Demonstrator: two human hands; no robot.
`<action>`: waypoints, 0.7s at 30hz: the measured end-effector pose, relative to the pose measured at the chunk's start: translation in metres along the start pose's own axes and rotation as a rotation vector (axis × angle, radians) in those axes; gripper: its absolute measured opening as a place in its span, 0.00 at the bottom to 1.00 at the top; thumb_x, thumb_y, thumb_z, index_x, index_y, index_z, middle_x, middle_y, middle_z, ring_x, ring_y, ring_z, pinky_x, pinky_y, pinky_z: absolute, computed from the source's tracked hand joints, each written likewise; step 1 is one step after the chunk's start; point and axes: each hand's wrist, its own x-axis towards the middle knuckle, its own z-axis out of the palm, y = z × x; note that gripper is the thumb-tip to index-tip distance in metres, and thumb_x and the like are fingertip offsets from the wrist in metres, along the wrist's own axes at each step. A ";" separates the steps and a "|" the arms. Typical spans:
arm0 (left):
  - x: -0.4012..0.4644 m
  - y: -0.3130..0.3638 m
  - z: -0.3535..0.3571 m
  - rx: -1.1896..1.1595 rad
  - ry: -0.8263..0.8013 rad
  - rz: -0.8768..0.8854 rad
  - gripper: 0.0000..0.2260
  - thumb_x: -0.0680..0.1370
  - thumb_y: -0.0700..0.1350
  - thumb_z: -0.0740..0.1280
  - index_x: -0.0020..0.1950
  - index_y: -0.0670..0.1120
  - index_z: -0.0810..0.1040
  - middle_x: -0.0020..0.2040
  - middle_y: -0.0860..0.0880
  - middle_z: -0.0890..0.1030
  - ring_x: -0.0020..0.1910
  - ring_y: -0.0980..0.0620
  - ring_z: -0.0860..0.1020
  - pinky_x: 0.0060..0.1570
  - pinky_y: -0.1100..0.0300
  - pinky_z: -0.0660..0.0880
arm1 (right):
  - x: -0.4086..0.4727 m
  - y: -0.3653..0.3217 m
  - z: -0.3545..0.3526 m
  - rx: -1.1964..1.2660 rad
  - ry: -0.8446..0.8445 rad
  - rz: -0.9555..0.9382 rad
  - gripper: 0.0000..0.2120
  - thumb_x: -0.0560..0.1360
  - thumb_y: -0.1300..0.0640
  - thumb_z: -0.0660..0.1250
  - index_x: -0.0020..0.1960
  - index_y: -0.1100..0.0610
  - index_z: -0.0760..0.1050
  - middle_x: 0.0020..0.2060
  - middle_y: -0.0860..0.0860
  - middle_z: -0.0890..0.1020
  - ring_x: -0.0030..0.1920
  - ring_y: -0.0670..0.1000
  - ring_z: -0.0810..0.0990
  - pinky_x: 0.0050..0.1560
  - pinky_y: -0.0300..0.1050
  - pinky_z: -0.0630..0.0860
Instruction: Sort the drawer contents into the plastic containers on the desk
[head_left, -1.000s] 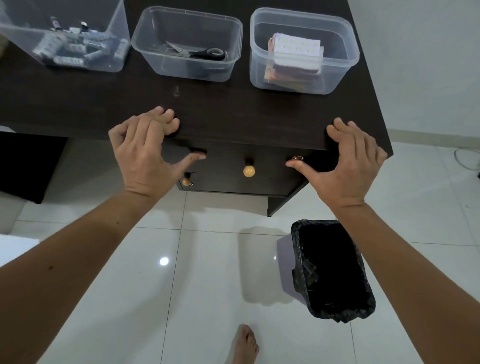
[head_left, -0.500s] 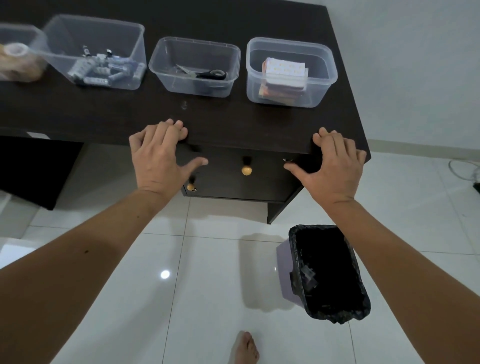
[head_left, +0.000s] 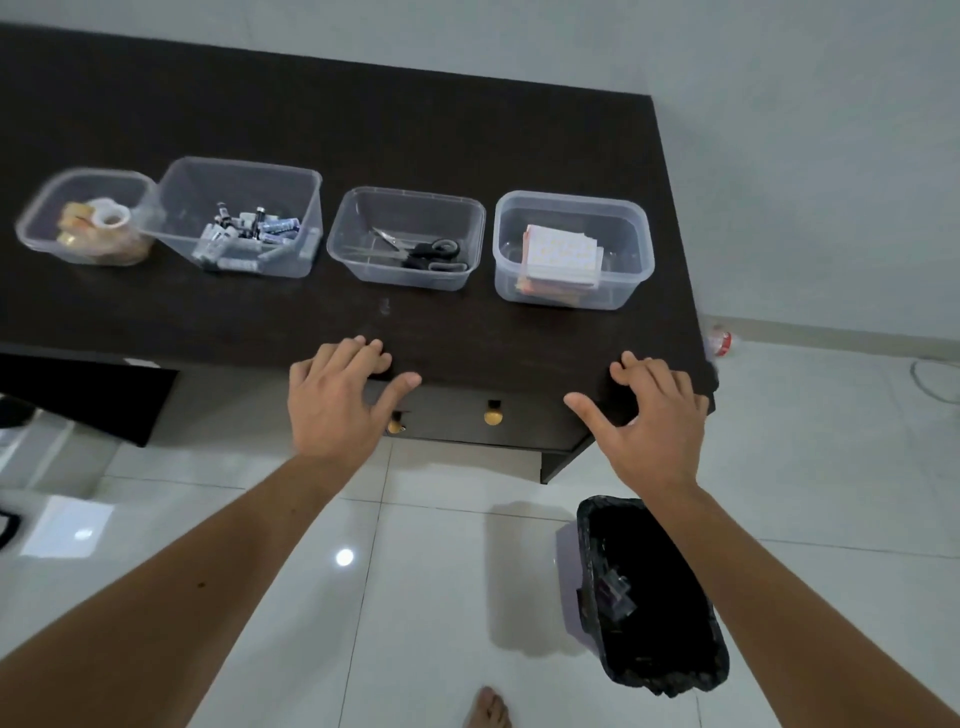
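Resting at the front edge of the dark desk (head_left: 467, 156), both hands lie with fingers spread and lightly bent, holding nothing; the left hand (head_left: 335, 402) has its fingertips on the desktop and its thumb stretched out toward the right, over the drawer front (head_left: 467, 421); the right hand (head_left: 649, 415) sits near the desk's right corner, fingertips on the edge, thumb pointing left. Between the two hands the drawer front appears pushed in under the desktop, though the angle makes this hard to judge; a round brass-coloured knob (head_left: 493, 417) shows at its middle, and a second small knob (head_left: 395, 426) peeks out just below the left thumb.

Four clear plastic containers stand in a row on the desk, well behind the hands; the leftmost container (head_left: 31, 218) holds rolls of tape (head_left: 106, 215); the next, taller container (head_left: 306, 208) holds batteries (head_left: 244, 234) heaped together; the third container (head_left: 405, 200) holds black-handled scissors (head_left: 431, 252) lying flat; the rightmost container (head_left: 623, 228) holds a stack of paper cards (head_left: 563, 254), printed with small pale dots.

On the white tiled floor (head_left: 441, 571), a bin lined with a black bag (head_left: 649, 597) stands below the right forearm, near the desk's corner; a bare foot (head_left: 485, 709) shows at the bottom edge; a small can-like object (head_left: 719, 340), too blurred to identify, lies on the floor beside the desk's right side.
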 end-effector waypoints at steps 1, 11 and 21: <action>0.001 0.000 -0.001 0.000 -0.010 -0.002 0.20 0.78 0.64 0.68 0.52 0.48 0.84 0.56 0.50 0.84 0.59 0.46 0.81 0.53 0.47 0.70 | 0.001 0.000 -0.002 0.000 -0.015 0.002 0.32 0.72 0.27 0.69 0.60 0.52 0.82 0.64 0.48 0.82 0.61 0.56 0.78 0.58 0.55 0.71; 0.020 0.012 -0.024 0.066 -0.214 -0.016 0.19 0.76 0.62 0.74 0.51 0.47 0.86 0.52 0.50 0.84 0.54 0.45 0.82 0.46 0.48 0.76 | 0.012 -0.011 -0.010 -0.133 -0.199 -0.013 0.28 0.75 0.30 0.68 0.60 0.54 0.81 0.65 0.51 0.80 0.60 0.57 0.78 0.56 0.57 0.76; 0.029 0.019 -0.034 0.013 -0.434 -0.076 0.15 0.70 0.63 0.78 0.43 0.55 0.81 0.44 0.59 0.75 0.45 0.54 0.79 0.33 0.58 0.76 | 0.019 -0.019 -0.022 -0.152 -0.505 0.060 0.27 0.77 0.33 0.66 0.65 0.52 0.79 0.73 0.52 0.75 0.73 0.60 0.73 0.72 0.62 0.73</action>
